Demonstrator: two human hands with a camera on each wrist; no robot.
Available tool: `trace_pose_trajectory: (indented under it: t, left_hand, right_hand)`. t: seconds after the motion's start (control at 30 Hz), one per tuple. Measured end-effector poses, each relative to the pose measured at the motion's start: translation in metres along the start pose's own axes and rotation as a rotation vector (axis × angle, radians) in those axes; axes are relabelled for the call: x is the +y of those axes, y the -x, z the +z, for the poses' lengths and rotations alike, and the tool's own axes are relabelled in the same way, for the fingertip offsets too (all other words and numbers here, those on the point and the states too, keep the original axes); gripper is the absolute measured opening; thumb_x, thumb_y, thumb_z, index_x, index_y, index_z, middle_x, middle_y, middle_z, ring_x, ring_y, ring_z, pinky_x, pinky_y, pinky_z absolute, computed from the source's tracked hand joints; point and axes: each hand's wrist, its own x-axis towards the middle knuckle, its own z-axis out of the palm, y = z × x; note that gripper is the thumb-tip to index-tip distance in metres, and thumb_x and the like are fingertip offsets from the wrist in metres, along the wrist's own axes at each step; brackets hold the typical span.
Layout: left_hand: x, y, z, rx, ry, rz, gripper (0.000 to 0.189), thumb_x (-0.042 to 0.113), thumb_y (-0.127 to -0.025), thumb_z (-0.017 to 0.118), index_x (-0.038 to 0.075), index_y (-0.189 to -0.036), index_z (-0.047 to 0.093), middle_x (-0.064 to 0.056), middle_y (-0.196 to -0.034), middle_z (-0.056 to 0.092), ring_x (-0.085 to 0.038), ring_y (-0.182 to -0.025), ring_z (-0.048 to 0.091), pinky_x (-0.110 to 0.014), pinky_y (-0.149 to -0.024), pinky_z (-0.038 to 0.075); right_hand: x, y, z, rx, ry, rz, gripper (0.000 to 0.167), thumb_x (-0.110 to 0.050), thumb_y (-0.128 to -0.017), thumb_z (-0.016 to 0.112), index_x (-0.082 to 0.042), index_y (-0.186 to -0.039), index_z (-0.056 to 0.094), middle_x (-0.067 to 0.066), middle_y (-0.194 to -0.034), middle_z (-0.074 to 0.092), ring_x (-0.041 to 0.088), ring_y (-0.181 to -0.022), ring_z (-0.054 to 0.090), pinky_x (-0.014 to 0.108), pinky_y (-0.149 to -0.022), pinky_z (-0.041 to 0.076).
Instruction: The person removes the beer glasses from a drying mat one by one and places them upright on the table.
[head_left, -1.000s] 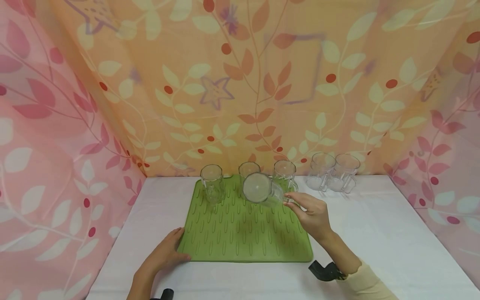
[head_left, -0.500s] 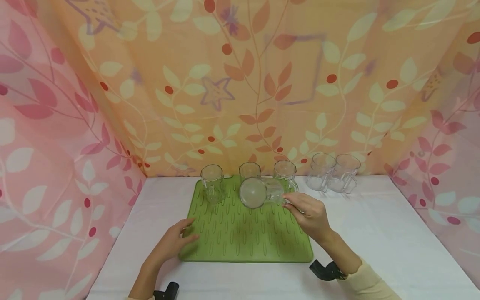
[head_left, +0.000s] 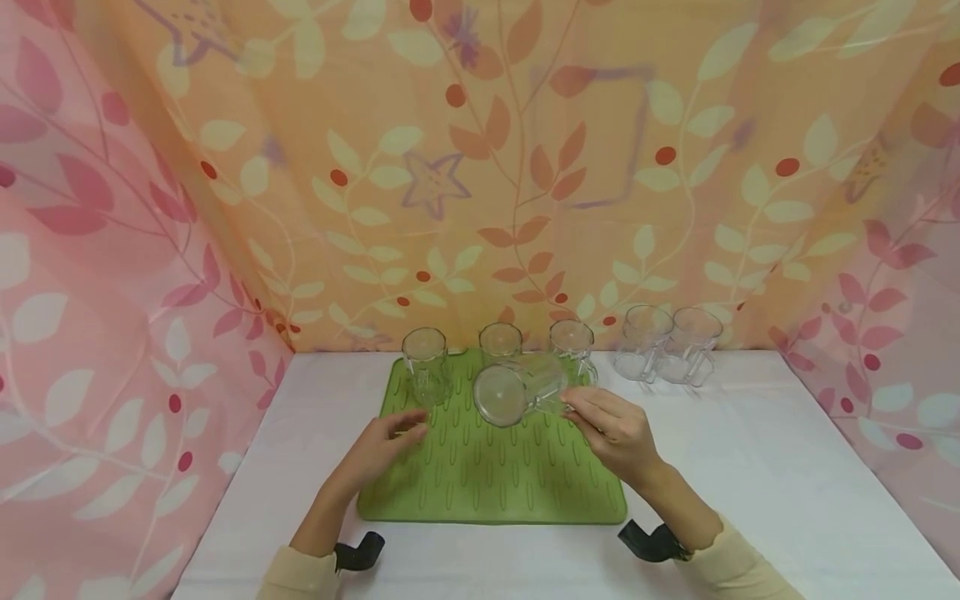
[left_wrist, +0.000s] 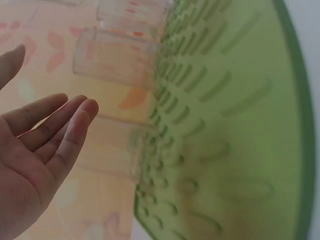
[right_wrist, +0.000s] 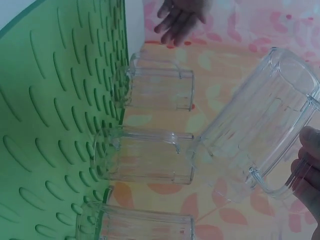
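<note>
My right hand [head_left: 611, 429] pinches the handle of a clear glass mug [head_left: 501, 395], which lies tipped on its side in the air, its round end toward the left. In the right wrist view the fingers curl round that mug's [right_wrist: 255, 125] handle at the right edge. Over the left part of the green ridged mat [head_left: 487, 492], my left hand [head_left: 382, 450] hovers with relaxed fingers and holds nothing. The left wrist view shows this hand [left_wrist: 45, 145] apart from the mat and the mugs. Behind, three clear mugs stand upright along the mat's back, one of them the left mug [head_left: 426, 367].
Two more clear mugs, the nearer-to-centre mug [head_left: 641, 342] and the outer mug [head_left: 686, 346], stand close together on the white tabletop [head_left: 750, 467] at the back right. A patterned curtain [head_left: 480, 167] rises directly behind the table.
My left hand has left the mat's left edge and moved right and forward over the mat. The held mug has turned and shifted slightly left and down; my right hand has barely moved.
</note>
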Motion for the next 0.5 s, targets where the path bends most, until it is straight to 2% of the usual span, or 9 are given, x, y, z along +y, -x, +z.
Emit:
trace_pose_trajectory:
  t: [0.2,0.4,0.5]
  left_hand:
    - [0.022,-0.013,0.002,-0.008,0.136,0.000,0.053,0.046,-0.099,0.050,0.009,-0.137,0.055,-0.011,-0.132,0.063,-0.029,-0.120,0.060,-0.045,-0.101,0.051]
    - [0.034,-0.026,0.000,-0.047,0.271,-0.037,0.052,0.042,-0.102,0.046,0.002,-0.135,0.054,-0.017,-0.126,0.064,-0.030,-0.115,0.062,-0.042,-0.097,0.054]
    - [0.038,-0.032,-0.001,-0.075,0.316,-0.043,0.054,0.043,-0.102,0.045,0.001,-0.135,0.053,-0.021,-0.130,0.061,-0.033,-0.118,0.060,-0.043,-0.097,0.055]
  right_hand:
    - [0.002,0.002,0.001,0.009,0.000,-0.029,0.028,-0.017,-0.096,0.061,0.006,-0.090,0.075,0.015,-0.086,0.075,0.027,-0.076,0.071,0.020,-0.088,0.056]
    - [0.001,0.004,0.005,0.016,0.002,-0.078,0.024,-0.013,-0.095,0.062,0.005,-0.090,0.076,0.016,-0.086,0.075,0.028,-0.077,0.071,0.024,-0.088,0.057]
    - [0.000,0.005,0.007,0.014,0.018,-0.100,0.023,-0.013,-0.095,0.062,0.005,-0.090,0.076,0.016,-0.085,0.075,0.028,-0.077,0.072,0.025,-0.086,0.058]
